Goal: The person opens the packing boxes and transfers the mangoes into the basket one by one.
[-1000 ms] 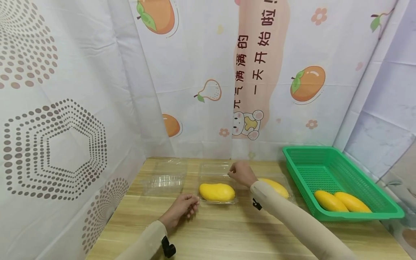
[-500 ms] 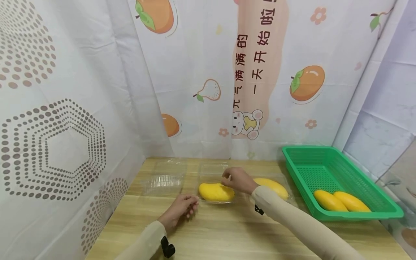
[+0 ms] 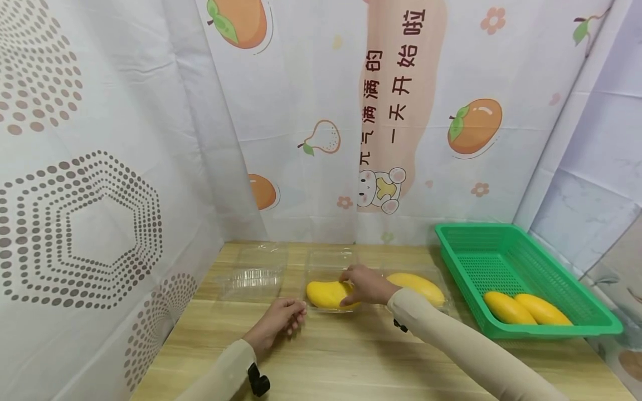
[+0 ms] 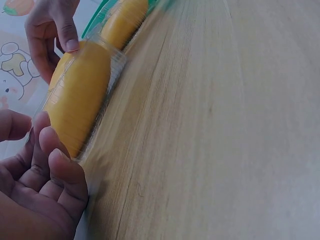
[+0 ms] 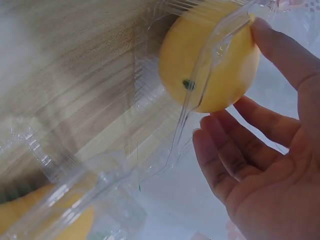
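Observation:
A yellow mango (image 3: pixel 326 294) lies in a clear plastic clamshell box (image 3: pixel 332 257) whose lid stands open at the back. My right hand (image 3: pixel 368 285) is at the mango's right end, thumb on the near side and fingers on the far side. In the right wrist view the thumb presses the mango (image 5: pixel 215 55) and the fingertips meet its underside. My left hand (image 3: pixel 281 320) is at the box's front left corner. Its thumb and index fingertip (image 4: pixel 41 119) pinch the rim there, beside the mango (image 4: pixel 80 95) in the left wrist view.
An open clear box (image 3: pixel 253 281) stands on the left. Another box to the right holds a mango (image 3: pixel 418 287). A green plastic basket (image 3: pixel 456 278) with two mangoes (image 3: pixel 509 309) sits at the far right. Printed curtains (image 3: pixel 311 189) close off the wooden table's (image 3: pixel 341 356) back and sides.
My right hand has come down from behind the mango by the lid and closed round the mango's right end. The left hand has stayed in place.

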A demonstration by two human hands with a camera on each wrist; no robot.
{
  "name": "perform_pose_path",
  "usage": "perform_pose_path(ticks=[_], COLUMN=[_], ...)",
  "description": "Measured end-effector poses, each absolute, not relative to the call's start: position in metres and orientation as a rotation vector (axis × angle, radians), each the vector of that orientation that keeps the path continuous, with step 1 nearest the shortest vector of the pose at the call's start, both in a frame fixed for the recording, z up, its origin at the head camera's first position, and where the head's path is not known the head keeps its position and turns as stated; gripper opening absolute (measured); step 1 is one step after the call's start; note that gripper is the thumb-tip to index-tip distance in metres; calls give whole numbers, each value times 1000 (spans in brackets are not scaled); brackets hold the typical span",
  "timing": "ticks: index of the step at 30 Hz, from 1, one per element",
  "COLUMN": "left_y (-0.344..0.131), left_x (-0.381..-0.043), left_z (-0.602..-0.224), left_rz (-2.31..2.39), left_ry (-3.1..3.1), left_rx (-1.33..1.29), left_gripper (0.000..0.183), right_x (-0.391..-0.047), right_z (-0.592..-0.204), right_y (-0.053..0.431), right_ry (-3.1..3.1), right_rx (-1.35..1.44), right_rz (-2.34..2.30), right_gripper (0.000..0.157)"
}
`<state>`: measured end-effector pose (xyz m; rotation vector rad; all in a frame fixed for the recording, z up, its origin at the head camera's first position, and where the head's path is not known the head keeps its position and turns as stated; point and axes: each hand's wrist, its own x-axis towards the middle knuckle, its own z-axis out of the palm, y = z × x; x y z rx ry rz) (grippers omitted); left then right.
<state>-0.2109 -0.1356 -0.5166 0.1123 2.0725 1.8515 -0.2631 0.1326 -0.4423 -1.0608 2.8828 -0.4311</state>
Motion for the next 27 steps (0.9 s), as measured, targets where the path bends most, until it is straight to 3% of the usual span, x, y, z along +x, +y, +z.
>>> perform_pose_path(ticks=[18, 27], left_y=[-137, -137], left_x=[-215, -218], left_z=[-520, -521], left_rz=[1868, 1856], left_ry=[2048, 2063], left_rx=[133, 161], left_gripper=[39, 35], right_x=[-259, -261], right_z=[-438, -441], right_y=[127, 122], right_ry=[2874, 2870], right_rx=[-1072, -914], right_rz=[-335, -372], right_gripper=[60, 51])
